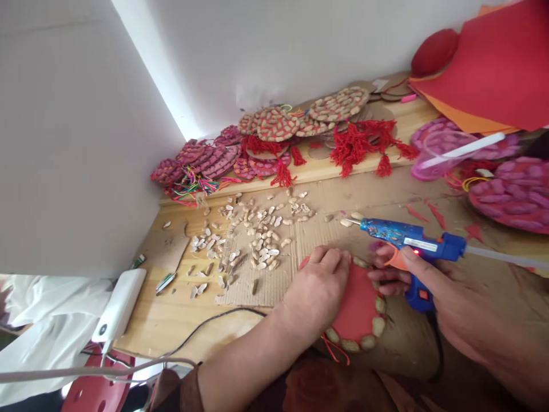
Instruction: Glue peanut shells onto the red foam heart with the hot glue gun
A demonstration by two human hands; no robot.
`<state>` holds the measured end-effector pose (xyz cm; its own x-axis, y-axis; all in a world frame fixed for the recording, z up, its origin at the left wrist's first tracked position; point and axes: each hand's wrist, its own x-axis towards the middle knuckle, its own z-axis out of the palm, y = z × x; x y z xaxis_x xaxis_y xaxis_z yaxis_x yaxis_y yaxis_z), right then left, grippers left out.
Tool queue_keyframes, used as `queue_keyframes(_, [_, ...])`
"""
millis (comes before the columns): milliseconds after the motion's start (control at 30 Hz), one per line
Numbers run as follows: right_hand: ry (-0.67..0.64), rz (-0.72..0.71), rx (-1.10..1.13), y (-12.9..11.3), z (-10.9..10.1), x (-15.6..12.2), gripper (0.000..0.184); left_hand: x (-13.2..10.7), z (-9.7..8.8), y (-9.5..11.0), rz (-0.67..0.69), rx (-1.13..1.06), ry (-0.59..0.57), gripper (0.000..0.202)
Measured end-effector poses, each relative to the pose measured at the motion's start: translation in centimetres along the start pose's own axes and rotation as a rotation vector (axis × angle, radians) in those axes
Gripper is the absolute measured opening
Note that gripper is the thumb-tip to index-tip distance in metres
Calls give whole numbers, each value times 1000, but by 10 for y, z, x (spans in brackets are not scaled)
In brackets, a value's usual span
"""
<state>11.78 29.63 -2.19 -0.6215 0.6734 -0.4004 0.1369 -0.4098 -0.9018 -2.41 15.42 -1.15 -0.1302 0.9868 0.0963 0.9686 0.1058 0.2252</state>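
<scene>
Left forearm (244,355) slanting inward, left grip (321,283) palm down, right grip (446,300) curled, thumb (422,269) extended

A craft workspace: a partly cardboard-covered wooden table (171,312) with a hot-glue gun (430,247) at right, peanut shells (262,265) scattered left, and peanut-covered discs (278,125), red tassels (351,151) and a red sheet (493,68) along the far side

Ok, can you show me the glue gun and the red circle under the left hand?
Glue gun (398,232): head view, on its blue body.
Red circle (355,309): head view, on its bare red middle.
</scene>
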Motion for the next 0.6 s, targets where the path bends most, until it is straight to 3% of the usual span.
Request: queue_keyframes(600, [9, 16, 11, -6, 6, 1, 39, 4, 0, 2, -37, 47, -57, 32])
